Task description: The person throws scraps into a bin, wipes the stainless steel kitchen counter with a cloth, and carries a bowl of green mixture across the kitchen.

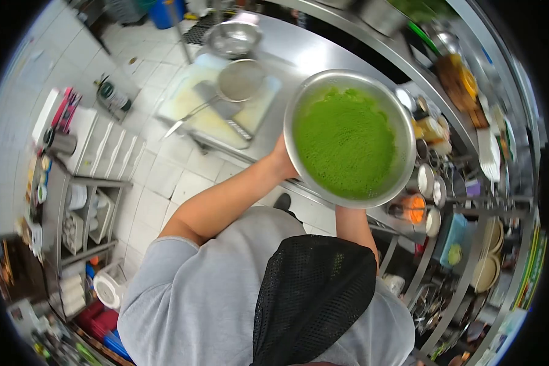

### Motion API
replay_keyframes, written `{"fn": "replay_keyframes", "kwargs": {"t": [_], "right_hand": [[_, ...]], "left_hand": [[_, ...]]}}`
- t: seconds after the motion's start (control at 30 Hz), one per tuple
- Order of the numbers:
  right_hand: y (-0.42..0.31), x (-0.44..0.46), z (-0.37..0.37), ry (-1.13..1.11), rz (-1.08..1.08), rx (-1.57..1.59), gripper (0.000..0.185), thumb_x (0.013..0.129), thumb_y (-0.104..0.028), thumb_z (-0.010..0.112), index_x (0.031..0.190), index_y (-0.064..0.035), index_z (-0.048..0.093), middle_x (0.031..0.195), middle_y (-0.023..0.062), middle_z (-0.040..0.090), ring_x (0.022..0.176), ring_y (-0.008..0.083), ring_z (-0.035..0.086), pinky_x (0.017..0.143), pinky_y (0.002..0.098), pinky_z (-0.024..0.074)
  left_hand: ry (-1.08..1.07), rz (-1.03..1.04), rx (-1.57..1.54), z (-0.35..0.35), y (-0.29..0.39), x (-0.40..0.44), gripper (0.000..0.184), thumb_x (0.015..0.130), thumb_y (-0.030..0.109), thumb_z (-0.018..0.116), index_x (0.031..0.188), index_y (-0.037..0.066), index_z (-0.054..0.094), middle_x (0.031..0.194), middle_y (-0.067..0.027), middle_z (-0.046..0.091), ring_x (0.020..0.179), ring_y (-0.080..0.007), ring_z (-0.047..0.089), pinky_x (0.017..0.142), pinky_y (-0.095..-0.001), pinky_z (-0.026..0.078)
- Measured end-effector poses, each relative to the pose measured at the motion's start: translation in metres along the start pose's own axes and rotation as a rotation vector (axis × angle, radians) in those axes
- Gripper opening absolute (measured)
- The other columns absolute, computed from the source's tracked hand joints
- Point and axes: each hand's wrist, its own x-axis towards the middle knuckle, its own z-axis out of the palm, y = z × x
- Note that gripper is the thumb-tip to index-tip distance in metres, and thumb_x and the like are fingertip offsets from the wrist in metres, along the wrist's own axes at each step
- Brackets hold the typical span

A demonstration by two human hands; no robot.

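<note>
A wide stainless steel mixing bowl (pixel 291 119) is held up in front of me. A bright green, frothy mixture (pixel 346 143) fills much of it. My left hand (pixel 281 160) grips the bowl at its left side, with the fingers mostly hidden behind the metal. At the near edge, my right hand (pixel 351 215) goes under the bowl and supports it from below; the bowl covers its fingers. Left of the bowl, a round mesh strainer (pixel 241 80) lies over a cutting board (pixel 183 100), beside a broad-bladed knife (pixel 222 108).
An empty-looking metal bowl (pixel 233 39) stands on the steel counter (pixel 280 39) behind the board. Jars and containers (pixel 430 129) crowd the right, under a steel shelf (pixel 348 15). A shelving cart (pixel 82 244) and a fire extinguisher (pixel 113 96) stand to the left.
</note>
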Motion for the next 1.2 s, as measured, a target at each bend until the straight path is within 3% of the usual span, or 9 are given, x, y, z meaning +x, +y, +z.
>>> {"fn": "replay_keyframes", "kwargs": {"t": [0.07,0.2,0.27,0.43,0.53,0.7,0.9,1.03,1.2], "right_hand": [[0.068,0.01,0.02,-0.028,0.086,0.026,0.063,0.105,-0.051,0.046,0.155,-0.0139,0.043,0.157,0.0124,0.045,0.144,0.0337,0.043,0.116,0.0514,0.0409],[0.211,0.017,0.064,-0.082,0.274,0.065,0.063,0.105,-0.051,0.046,0.156,-0.0141,0.042,0.158,0.0124,0.044,0.145,0.0337,0.042,0.117,0.0515,0.0394],[0.281,0.02,0.086,-0.103,0.363,0.096,0.063,0.105,-0.05,0.046,0.156,-0.0142,0.042,0.158,0.0124,0.044,0.145,0.0337,0.041,0.118,0.0515,0.0387],[0.421,0.036,0.137,-0.146,0.514,0.168,0.062,0.105,-0.05,0.046,0.157,-0.0143,0.041,0.159,0.0124,0.043,0.146,0.0337,0.04,0.119,0.0515,0.0368],[0.489,0.063,0.156,-0.18,0.568,0.172,0.062,0.106,-0.049,0.045,0.157,-0.0145,0.04,0.16,0.0125,0.042,0.147,0.0337,0.039,0.12,0.0515,0.0357],[0.573,0.128,0.16,-0.198,0.598,0.186,0.062,0.106,-0.049,0.045,0.158,-0.0146,0.04,0.161,0.0125,0.041,0.148,0.0337,0.038,0.122,0.0516,0.0338],[0.637,0.244,0.151,-0.181,0.539,0.242,0.062,0.106,-0.048,0.045,0.158,-0.0149,0.039,0.162,0.0125,0.039,0.149,0.0337,0.036,0.123,0.0516,0.0316],[0.663,0.342,0.142,-0.172,0.471,0.321,0.061,0.107,-0.045,0.046,0.159,-0.0147,0.038,0.163,0.0124,0.038,0.15,0.0338,0.035,0.124,0.0514,0.0296],[0.683,0.425,0.109,-0.138,0.427,0.345,0.06,0.107,-0.042,0.047,0.159,-0.0142,0.038,0.163,0.0122,0.038,0.151,0.0338,0.034,0.125,0.0513,0.0275]], "left_hand": [[-0.028,0.083,0.074,-0.011,0.041,-0.05,0.061,0.103,0.055,0.049,0.138,0.006,0.06,0.132,-0.0129,0.065,0.116,-0.026,0.066,0.095,-0.044,0.058],[0.179,0.269,-0.01,0.02,0.132,-0.188,0.059,0.103,0.052,0.05,0.139,0.006,0.059,0.132,-0.0131,0.065,0.116,-0.0262,0.066,0.095,-0.0433,0.058],[0.391,0.501,0.194,0.033,0.171,-0.255,0.055,0.103,0.048,0.049,0.139,0.007,0.059,0.133,-0.0128,0.064,0.118,-0.0265,0.065,0.097,-0.044,0.056],[0.663,0.771,0.251,0.057,0.256,-0.365,0.06,0.11,0.049,0.031,0.148,0.006,0.048,0.144,-0.0132,0.057,0.133,-0.0296,0.054,0.114,-0.0468,0.041],[0.6,0.833,0.165,0.019,0.313,-0.421,0.067,0.11,0.054,0.026,0.148,0.002,0.045,0.146,-0.0183,0.055,0.134,-0.0342,0.053,0.114,-0.0501,0.04],[0.727,0.99,0.024,-0.022,0.405,-0.509,0.071,0.11,0.054,0.027,0.152,-0.002,0.035,0.15,-0.0297,0.047,0.14,-0.0441,0.047,0.119,-0.0539,0.036],[1.27,1.236,-0.02,-0.109,0.457,-0.647,0.07,0.109,0.046,0.04,0.156,-0.004,0.025,0.152,-0.0303,0.043,0.136,-0.0469,0.05,0.112,-0.0542,0.046],[1.59,1.184,-0.065,-0.132,0.466,-0.69,0.064,0.106,0.046,0.048,0.148,-0.001,0.035,0.142,-0.0269,0.052,0.124,-0.0428,0.06,0.103,-0.0538,0.053],[1.652,1.012,-0.144,-0.179,0.537,-0.671,0.049,0.106,0.044,0.05,0.129,0.001,0.047,0.128,-0.0228,0.059,0.109,-0.0393,0.066,0.095,-0.0521,0.056]]}}
